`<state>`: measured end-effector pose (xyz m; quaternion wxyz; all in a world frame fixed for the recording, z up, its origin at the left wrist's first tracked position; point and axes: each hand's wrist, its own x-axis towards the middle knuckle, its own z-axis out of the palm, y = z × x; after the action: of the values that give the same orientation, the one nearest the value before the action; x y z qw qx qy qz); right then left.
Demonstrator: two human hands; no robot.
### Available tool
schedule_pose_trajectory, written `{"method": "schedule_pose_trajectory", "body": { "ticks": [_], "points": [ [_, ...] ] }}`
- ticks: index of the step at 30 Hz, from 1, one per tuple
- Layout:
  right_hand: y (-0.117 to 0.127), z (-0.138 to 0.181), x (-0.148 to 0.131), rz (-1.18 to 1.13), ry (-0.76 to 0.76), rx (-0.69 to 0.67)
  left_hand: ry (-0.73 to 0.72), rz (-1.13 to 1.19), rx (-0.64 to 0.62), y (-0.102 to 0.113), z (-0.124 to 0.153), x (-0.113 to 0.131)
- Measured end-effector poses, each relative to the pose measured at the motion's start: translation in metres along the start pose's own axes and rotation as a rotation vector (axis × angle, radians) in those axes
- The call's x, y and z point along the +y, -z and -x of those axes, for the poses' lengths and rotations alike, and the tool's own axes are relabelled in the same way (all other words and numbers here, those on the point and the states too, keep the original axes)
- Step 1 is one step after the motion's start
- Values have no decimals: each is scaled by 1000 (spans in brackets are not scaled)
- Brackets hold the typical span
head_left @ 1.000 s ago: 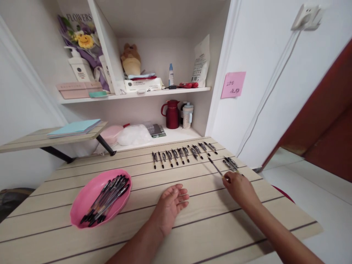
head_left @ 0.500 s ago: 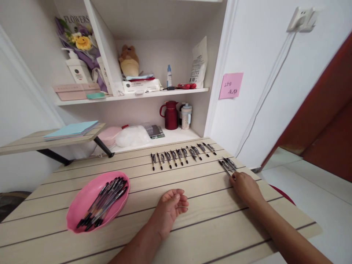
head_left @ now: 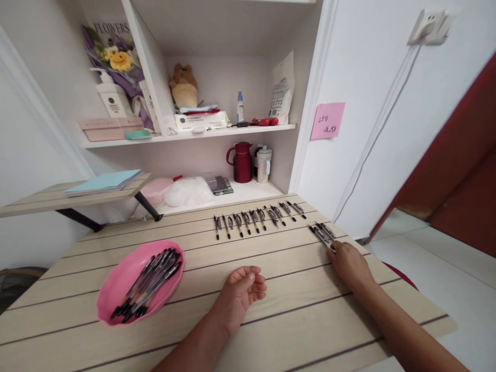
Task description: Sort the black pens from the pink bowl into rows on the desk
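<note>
My right hand (head_left: 350,262) is at the table's right side. Its closed fingertips are on the lower end of a black-capped pen (head_left: 318,235), which lies in a small group of pens and separate pen parts. The fingers partly hide the ends of this group. My left hand (head_left: 244,289) rests on its side near the middle of the table, loosely curled, with fingers apart and nothing in it. Farther back, several pens with caps lying beside them form a long row (head_left: 256,219). At left, a pink bowl (head_left: 104,305) holds a heap of black-capped pens (head_left: 149,281).
A slatted wooden table (head_left: 287,310) bears all of this. On the left stands a small raised shelf (head_left: 23,201) with blue paper (head_left: 103,182) on it. Behind the table, a white cabinet holds a red jug (head_left: 242,163) and a cup (head_left: 264,165).
My right hand has shifted slightly toward the lower right, by the pens. My left hand looks the same. The whole view has moved very slightly.
</note>
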<state>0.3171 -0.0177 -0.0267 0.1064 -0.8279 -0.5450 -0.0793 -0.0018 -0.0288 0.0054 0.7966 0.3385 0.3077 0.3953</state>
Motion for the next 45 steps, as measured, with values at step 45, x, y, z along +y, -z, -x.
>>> {"method": "schedule_pose_trajectory", "body": {
  "ticks": [45],
  "points": [
    [26, 130, -91, -331, 236, -47, 124, -1998, 799, 102, 74, 145]
  ]
}}
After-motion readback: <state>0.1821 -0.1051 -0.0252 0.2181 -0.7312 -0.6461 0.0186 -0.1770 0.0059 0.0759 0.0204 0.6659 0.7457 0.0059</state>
